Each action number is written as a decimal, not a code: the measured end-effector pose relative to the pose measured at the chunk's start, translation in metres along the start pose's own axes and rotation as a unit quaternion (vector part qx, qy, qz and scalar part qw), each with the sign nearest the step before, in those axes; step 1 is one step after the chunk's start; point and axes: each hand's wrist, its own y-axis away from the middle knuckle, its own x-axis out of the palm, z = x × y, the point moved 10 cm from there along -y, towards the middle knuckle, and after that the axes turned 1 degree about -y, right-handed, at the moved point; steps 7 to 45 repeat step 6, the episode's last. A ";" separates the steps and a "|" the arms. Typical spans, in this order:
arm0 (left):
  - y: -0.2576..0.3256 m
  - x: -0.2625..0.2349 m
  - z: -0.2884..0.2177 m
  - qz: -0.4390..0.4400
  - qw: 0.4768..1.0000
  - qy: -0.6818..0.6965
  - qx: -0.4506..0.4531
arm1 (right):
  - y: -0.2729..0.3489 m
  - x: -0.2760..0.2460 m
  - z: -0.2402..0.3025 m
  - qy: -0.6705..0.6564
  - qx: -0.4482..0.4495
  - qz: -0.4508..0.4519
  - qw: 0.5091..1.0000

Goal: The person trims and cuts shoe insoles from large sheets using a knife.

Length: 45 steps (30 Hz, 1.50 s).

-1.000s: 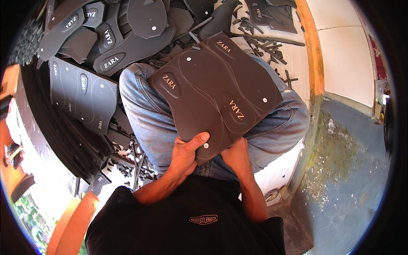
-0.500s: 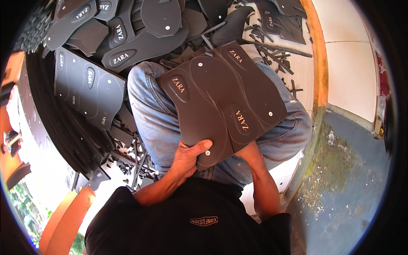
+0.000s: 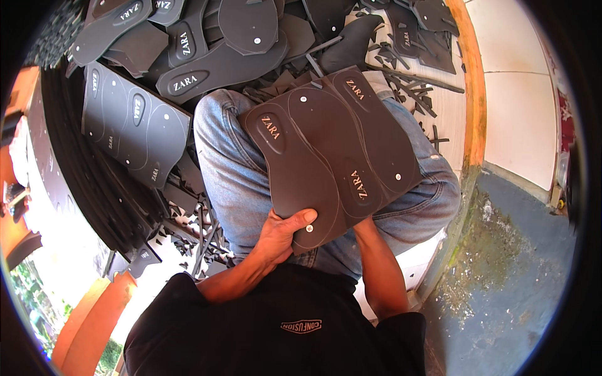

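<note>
A dark foam sheet [image 3: 338, 147] lies tilted across my lap, marked with curved sole outlines, raised oval pads with pale lettering and small white dots. My left hand [image 3: 280, 237] grips its near left corner, the thumb pressed flat on top beside a white dot and the fingers curled underneath. At the near edge, my right hand [image 3: 365, 228] reaches beneath the sheet. Its fingers are hidden there, so I cannot see whether they hold anything.
Cut foam soles [image 3: 219, 67] are heaped beyond my knees. Another marked foam sheet [image 3: 135, 125] leans at the left, beside a curved stack of dark sheets [image 3: 84, 163]. Thin foam offcuts [image 3: 411, 88] litter the floor at the far right. A stained blue-grey floor [image 3: 501, 282] lies right.
The sheet's right side has tipped slightly down and inward. My right hand has shifted a little under the near edge, while my left hand keeps the same corner. The whole view has moved slightly.
</note>
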 end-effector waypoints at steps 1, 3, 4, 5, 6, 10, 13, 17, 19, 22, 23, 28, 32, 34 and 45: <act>0.000 0.001 0.000 0.003 1.000 -0.001 0.001 | 0.001 0.004 -0.009 -0.041 0.008 0.007 0.999; 0.000 0.003 0.000 0.009 1.000 0.001 0.001 | 0.004 0.008 -0.031 -0.161 0.052 0.013 0.985; 0.000 0.003 -0.001 0.010 1.000 0.003 0.003 | 0.006 0.011 -0.041 -0.241 0.090 0.016 0.966; 0.000 0.003 -0.001 0.010 1.000 0.006 0.005 | 0.010 0.013 -0.050 -0.318 0.127 0.019 0.939; 0.000 0.003 -0.002 0.012 1.000 0.005 0.006 | 0.011 0.013 -0.054 -0.318 0.127 0.020 0.939; 0.000 0.003 -0.002 0.012 1.000 0.005 0.006 | 0.011 0.013 -0.054 -0.318 0.127 0.020 0.939; 0.000 0.003 -0.002 0.012 1.000 0.005 0.006 | 0.011 0.013 -0.054 -0.318 0.127 0.020 0.939; 0.000 0.003 -0.002 0.012 1.000 0.005 0.006 | 0.011 0.013 -0.054 -0.318 0.127 0.020 0.939; 0.000 0.003 -0.002 0.012 1.000 0.005 0.006 | 0.011 0.013 -0.054 -0.318 0.127 0.020 0.939; 0.000 0.003 -0.002 0.012 1.000 0.005 0.006 | 0.011 0.013 -0.054 -0.318 0.127 0.020 0.939; 0.000 0.003 -0.002 0.012 1.000 0.005 0.006 | 0.011 0.013 -0.054 -0.318 0.127 0.020 0.939; 0.000 0.003 -0.002 0.012 1.000 0.005 0.006 | 0.011 0.013 -0.054 -0.318 0.127 0.020 0.939; 0.000 0.003 -0.002 0.012 1.000 0.005 0.006 | 0.011 0.013 -0.054 -0.318 0.127 0.020 0.939; 0.000 0.003 -0.002 0.012 1.000 0.005 0.006 | 0.011 0.013 -0.054 -0.318 0.127 0.020 0.939; 0.000 0.003 -0.002 0.012 1.000 0.005 0.006 | 0.011 0.013 -0.054 -0.318 0.127 0.020 0.939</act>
